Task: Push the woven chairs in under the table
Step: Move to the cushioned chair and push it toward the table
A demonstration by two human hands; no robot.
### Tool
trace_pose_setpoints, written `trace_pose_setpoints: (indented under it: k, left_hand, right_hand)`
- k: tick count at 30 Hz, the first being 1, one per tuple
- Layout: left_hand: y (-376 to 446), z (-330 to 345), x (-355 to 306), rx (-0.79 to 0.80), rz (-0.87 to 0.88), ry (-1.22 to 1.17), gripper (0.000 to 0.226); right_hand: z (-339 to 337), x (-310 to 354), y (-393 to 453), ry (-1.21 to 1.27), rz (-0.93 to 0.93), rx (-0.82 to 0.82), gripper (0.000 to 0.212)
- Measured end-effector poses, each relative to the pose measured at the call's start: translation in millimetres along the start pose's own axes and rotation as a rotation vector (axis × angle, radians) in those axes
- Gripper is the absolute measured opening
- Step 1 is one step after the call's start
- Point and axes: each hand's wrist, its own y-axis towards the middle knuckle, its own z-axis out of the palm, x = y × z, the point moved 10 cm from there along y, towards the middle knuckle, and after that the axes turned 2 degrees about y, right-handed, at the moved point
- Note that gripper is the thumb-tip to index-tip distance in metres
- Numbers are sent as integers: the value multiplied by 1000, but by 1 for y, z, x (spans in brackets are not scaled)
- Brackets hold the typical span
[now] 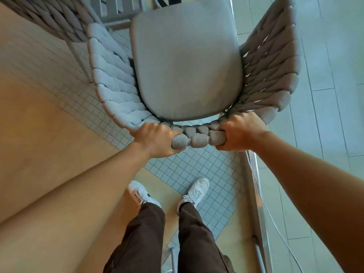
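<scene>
A grey woven chair [271, 62] with a flat grey seat cushion [187, 64] stands directly below me, its curved back toward me. My left hand [154, 139] is closed around the left part of the back's top rail. My right hand [239, 132] is closed around the right part of the same rail. The slatted grey table [118, 8] shows at the top edge, just beyond the chair's front. Part of a second woven chair [49, 16] is in the top left corner.
My two feet in white shoes [195, 192] stand on small square floor tiles right behind the chair. A metal door track [254, 174] with a thin cable runs along the right, with larger floor tiles beyond. A thin chair leg [80, 60] stands at the left.
</scene>
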Motion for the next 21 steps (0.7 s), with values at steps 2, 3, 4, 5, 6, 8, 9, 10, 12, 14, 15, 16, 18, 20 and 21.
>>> trace_pose_setpoints:
  k: [2, 3, 4, 5, 6, 8, 9, 10, 12, 14, 15, 16, 18, 20, 21]
  left_hand:
    - [5, -5, 9, -17, -1, 3, 61]
    - [8, -8, 14, -23, 3, 3, 59]
    - [9, -11, 17, -28, 9, 2, 56]
    - [10, -13, 20, -39, 17, -3, 54]
    - [10, -14, 23, -51, 27, -5, 53]
    - [9, -14, 25, -65, 43, -8, 53]
    - [9, -13, 25, -76, 48, -11, 54]
    - [9, -12, 23, -85, 53, -14, 54]
    - [8, -4, 18, -64, 71, -9, 56]
    - [5, 6, 14, -20, 89, 5, 59]
    - [2, 11, 13, -2, 99, 8, 60]
    - [0, 14, 13, 9, 111, 7, 60]
    - [-6, 17, 12, 19, 132, 6, 60]
    - [-7, 16, 15, 10, 140, 4, 61]
    - [-7, 14, 19, -5, 144, -8, 62]
  right_hand:
    - [-5, -1, 11, -9, -3, -15, 58]
    - [-7, -2, 16, -20, 1, -27, 57]
    - [-8, -3, 20, -30, 6, -41, 57]
    - [-9, -3, 23, -35, 13, -54, 57]
    - [-8, -3, 24, -33, 19, -64, 58]
    - [-6, -3, 25, -9, 45, -81, 56]
    - [-5, -4, 24, 6, 66, -92, 55]
    - [-3, -6, 23, 17, 88, -101, 55]
    - [3, -8, 17, 27, 119, -104, 55]
    - [11, -5, 11, 24, 130, -107, 55]
    - [15, -3, 8, 22, 133, -107, 54]
    - [18, 0, 5, 22, 134, -106, 52]
    - [20, 6, 1, 19, 132, -114, 51]
    - [17, 9, 2, 4, 129, -139, 51]
    - [14, 9, 4, 1, 131, -159, 53]
